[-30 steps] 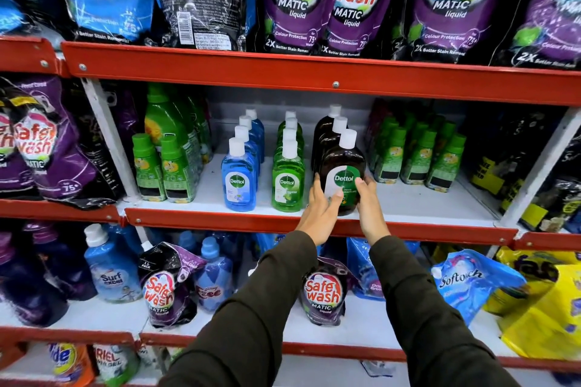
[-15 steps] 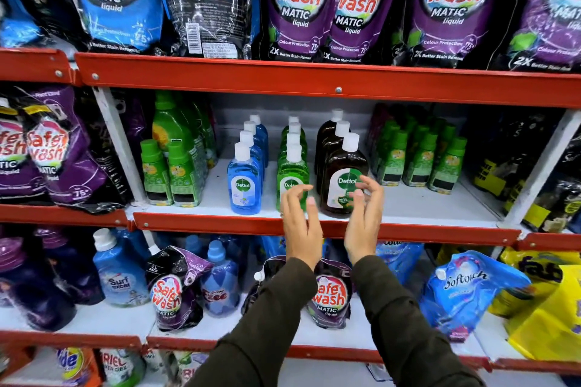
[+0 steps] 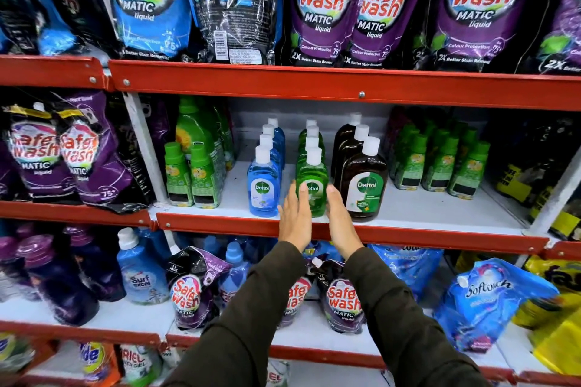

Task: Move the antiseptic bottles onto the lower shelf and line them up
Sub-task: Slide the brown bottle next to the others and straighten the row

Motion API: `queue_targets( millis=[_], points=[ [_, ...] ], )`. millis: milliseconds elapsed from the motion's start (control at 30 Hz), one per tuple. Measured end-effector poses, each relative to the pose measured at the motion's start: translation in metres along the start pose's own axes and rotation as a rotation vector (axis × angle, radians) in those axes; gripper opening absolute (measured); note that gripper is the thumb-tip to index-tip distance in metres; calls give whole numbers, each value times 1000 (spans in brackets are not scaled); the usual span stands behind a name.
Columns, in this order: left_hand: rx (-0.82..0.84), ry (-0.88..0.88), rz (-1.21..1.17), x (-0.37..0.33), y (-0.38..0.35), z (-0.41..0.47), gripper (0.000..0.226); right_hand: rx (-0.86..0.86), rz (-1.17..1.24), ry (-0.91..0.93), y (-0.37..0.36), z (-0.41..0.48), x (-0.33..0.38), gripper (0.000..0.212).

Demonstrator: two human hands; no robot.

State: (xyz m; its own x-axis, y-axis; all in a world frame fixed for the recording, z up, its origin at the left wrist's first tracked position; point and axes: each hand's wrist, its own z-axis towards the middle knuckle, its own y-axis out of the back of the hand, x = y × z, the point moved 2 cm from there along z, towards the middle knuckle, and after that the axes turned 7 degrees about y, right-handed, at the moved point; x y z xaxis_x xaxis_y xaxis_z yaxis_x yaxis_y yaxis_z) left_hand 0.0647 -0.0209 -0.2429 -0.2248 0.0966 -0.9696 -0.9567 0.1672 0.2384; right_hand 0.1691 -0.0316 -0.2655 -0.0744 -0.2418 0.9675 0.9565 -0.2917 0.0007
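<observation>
Three rows of Dettol antiseptic bottles with white caps stand front to back on the middle white shelf. The front blue bottle is on the left, the front green bottle in the middle, the front brown bottle on the right. My left hand and my right hand are flat and upright on either side of the green bottle's lower half, fingers straight. Whether the palms touch it I cannot tell. Neither hand holds anything.
Small green-capped bottles stand right of the brown row, more green bottles to the left. Safe Wash pouches fill the top shelf. The shelf below holds pouches, a Surf Excel bottle and a blue Softouch pouch. Red rails edge every shelf.
Both hands left the front brown bottle and shifted left; they now flank the front green bottle. The camera view moved closer and slightly right.
</observation>
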Motion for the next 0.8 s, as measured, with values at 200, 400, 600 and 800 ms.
queue_targets(
  millis=[200,400,600,800],
  points=[
    [29,-20,5,1,5,-4,63,-20,-12,3,-1,1,-2,94],
    [52,-6,-25,7,4,-6,66,-78,-87,41,-6,-12,19,84],
    [-372,-329,-123,12,33,-12,47,-252,-40,196,-24,-33,34,43],
    [-443,-117,-89,14,73,13,57,34,61,6,-70,-23,36,60]
  ],
)
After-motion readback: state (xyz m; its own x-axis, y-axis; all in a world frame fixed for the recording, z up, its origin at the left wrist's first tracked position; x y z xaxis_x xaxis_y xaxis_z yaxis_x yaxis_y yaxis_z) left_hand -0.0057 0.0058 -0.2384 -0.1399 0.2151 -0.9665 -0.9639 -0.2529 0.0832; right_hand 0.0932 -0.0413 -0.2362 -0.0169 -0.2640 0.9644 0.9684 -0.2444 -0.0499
